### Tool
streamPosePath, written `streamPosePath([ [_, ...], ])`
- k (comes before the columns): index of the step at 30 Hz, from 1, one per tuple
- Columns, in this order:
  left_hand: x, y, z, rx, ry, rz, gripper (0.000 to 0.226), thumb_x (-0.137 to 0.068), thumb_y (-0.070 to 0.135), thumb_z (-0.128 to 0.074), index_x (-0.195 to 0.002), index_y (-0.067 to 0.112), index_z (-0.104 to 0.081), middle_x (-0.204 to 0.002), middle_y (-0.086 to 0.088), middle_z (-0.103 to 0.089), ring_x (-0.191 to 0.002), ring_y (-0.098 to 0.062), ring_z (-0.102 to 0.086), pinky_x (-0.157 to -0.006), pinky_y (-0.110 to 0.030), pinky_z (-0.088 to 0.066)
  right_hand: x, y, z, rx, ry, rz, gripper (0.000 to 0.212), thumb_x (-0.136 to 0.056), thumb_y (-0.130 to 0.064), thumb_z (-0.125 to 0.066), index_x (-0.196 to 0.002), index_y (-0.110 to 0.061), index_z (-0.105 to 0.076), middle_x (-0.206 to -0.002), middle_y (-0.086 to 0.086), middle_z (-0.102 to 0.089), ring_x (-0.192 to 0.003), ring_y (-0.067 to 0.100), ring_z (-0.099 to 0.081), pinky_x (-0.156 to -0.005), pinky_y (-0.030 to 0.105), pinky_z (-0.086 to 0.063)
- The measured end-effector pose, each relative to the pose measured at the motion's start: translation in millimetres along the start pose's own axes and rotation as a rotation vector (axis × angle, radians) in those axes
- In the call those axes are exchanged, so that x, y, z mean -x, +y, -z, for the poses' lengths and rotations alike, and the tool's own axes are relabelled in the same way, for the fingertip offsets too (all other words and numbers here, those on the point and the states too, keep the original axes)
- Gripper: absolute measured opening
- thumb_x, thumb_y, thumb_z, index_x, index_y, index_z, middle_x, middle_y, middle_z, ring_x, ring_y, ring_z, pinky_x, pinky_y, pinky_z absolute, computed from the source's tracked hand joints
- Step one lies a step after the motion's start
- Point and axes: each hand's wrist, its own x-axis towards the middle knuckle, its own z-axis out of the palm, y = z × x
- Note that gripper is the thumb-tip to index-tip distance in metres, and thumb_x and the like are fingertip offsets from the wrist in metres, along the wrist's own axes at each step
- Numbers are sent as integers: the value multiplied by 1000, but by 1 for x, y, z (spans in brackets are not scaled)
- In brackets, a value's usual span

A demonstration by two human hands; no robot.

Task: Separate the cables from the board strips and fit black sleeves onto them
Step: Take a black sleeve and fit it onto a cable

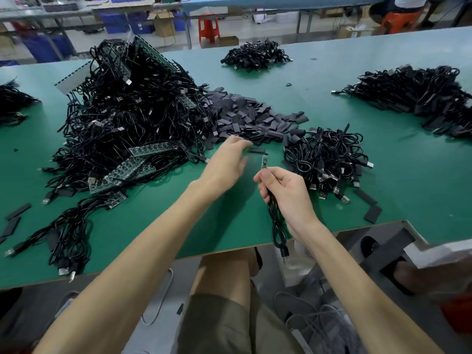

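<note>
My right hand point(286, 192) grips a coiled black cable point(277, 226) whose small green board end point(264, 160) sticks up above my fingers; its USB plug hangs below the table edge. My left hand point(229, 162) reaches forward with fingers relaxed, its fingertips close to a loose black sleeve point(256, 150) at the edge of the heap of black sleeves point(245, 118). It holds nothing. A big tangle of cables on green board strips point(127, 118) lies to the left, with strips point(127, 169) showing at its front.
A bundle of sleeved cables point(329, 159) lies just right of my hands. More cable piles sit at far right point(419, 95), far centre point(255, 56) and far left point(12, 103). Loose sleeves point(370, 208) lie near the green table's front edge point(229, 251).
</note>
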Motion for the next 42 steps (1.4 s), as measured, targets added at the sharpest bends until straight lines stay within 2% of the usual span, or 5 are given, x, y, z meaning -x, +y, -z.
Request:
streamPosePath([
  [4, -24, 4, -26, -269, -64, -75, 54, -98, 5, -49, -151, 14, -46, -153, -8, -46, -140, -28, -44, -115, -40, -34, 0, 0, 1, 16, 1, -2, 27, -107, -19, -55, -87, -11, -70, -61, -6, -58, -57, 8, -50, -59, 18, -44],
  [12, 10, 12, -28, -604, 109, -218, 10, -96, 14, -51, -102, 14, -59, -107, -8, -59, -106, -31, -54, -97, -38, -31, 0, 1, 1, -2, 1, 8, 26, -107, -20, -55, -87, -12, -71, -62, -5, -59, -57, 9, -51, -60, 18, -45],
  [21, 66, -7, -9, 778, 70, 12, 11, -99, 7, -64, -103, 6, -74, -83, -3, -74, -65, -14, -66, -63, -20, -47, 1, 1, -2, 89, 16, -12, 26, -108, -23, -53, -90, -12, -68, -62, -8, -58, -58, 8, -51, -61, 20, -45],
  [30, 71, -8, -8, 908, 51, 8, 24, -98, 4, -64, -121, 10, -71, -86, -23, -72, -70, -17, -65, -65, -26, -48, 0, 4, -3, 141, -19, 1, 26, -108, -23, -53, -90, -12, -68, -64, -6, -61, -60, 10, -54, -63, 23, -47],
  [42, 70, -8, -11, 960, -25, -39, 21, -99, 8, -63, -116, 8, -73, -86, 2, -76, -73, -4, -66, -69, -12, -48, -1, 4, -1, 102, -86, 0, 23, -108, -18, -52, -93, -6, -64, -65, -3, -62, -67, 13, -62, -64, 23, -49],
])
